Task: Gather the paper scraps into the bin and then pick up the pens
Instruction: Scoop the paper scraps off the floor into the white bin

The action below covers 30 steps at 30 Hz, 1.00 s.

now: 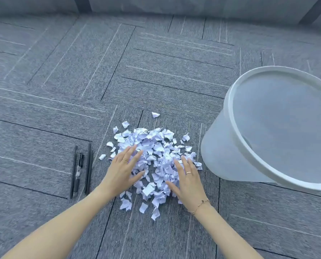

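Observation:
A heap of small white paper scraps (156, 146) lies on the grey carpet at the centre. My left hand (123, 171) rests flat on the heap's left side, fingers spread, holding nothing. On the heap's right side lies my right hand (186, 179), also flat with fingers apart. A translucent white bin (228, 113) stands to the right of the heap, its round opening facing me; its inside looks bare. Several black pens (81, 171) lie side by side on the carpet left of the heap, close to my left wrist.
Loose scraps (155, 114) lie apart from the heap at its far edge and near my wrists. Grey carpet tiles (156, 71) stretch beyond to a wall base at the top.

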Each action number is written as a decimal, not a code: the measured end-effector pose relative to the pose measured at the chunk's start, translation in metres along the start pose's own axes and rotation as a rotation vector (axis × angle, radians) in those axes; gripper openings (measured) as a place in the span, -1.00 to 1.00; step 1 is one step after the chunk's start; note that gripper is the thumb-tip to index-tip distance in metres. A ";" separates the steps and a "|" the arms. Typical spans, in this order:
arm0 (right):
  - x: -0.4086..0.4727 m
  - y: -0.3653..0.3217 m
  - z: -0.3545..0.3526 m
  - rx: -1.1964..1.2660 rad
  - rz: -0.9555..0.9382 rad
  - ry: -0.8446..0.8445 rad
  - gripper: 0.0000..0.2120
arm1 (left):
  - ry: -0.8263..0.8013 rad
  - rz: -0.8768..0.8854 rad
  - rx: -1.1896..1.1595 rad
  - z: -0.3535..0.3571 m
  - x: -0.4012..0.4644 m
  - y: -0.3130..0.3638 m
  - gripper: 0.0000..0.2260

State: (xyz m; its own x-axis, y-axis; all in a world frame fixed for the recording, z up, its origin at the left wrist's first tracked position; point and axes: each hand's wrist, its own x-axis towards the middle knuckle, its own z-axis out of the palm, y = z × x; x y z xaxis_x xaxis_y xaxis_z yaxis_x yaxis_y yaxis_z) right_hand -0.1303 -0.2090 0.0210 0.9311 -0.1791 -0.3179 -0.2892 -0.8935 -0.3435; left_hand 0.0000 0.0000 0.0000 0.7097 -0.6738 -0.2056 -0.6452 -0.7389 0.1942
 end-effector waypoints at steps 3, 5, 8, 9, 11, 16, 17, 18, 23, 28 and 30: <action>0.005 0.001 0.003 -0.035 0.001 0.056 -0.22 | 0.043 0.034 0.054 0.003 0.008 0.004 -0.33; 0.010 0.000 0.004 -0.037 -0.004 0.054 -0.25 | 0.041 0.052 0.069 0.009 0.012 0.005 -0.32; 0.014 -0.004 0.008 -0.093 -0.005 0.107 -0.30 | 0.018 0.048 0.057 0.011 0.016 0.004 -0.31; 0.015 -0.006 0.009 -0.109 -0.007 0.120 -0.32 | 0.022 0.051 0.049 0.012 0.016 0.004 -0.32; 0.019 -0.010 0.012 -0.143 -0.015 0.137 -0.34 | 0.025 0.062 0.044 0.014 0.014 0.002 -0.38; 0.027 -0.015 0.022 -0.133 -0.060 0.180 -0.44 | 0.099 0.126 -0.004 0.013 0.005 -0.010 -0.49; 0.028 -0.015 0.022 -0.131 -0.072 0.190 -0.48 | 0.122 0.150 -0.005 0.011 0.004 -0.012 -0.51; 0.028 -0.016 0.021 -0.145 -0.103 0.207 -0.51 | 0.143 0.173 -0.007 0.010 0.004 -0.015 -0.55; 0.026 -0.014 0.016 -0.220 -0.160 0.142 -0.56 | 0.165 0.256 -0.064 -0.009 0.005 -0.009 -0.76; 0.022 -0.006 0.014 -0.159 -0.110 0.005 -0.60 | 0.041 0.210 -0.074 -0.009 0.008 -0.002 -0.60; 0.017 -0.005 0.009 -0.219 -0.134 -0.003 -0.67 | -0.002 0.201 -0.111 -0.011 0.005 -0.001 -0.61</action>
State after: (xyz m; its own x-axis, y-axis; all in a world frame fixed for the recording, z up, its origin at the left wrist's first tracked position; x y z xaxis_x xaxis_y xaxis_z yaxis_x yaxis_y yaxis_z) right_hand -0.1151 -0.2038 0.0094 0.9570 -0.0522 -0.2853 -0.1080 -0.9771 -0.1832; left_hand 0.0074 -0.0030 0.0096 0.5698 -0.8073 -0.1537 -0.7383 -0.5850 0.3355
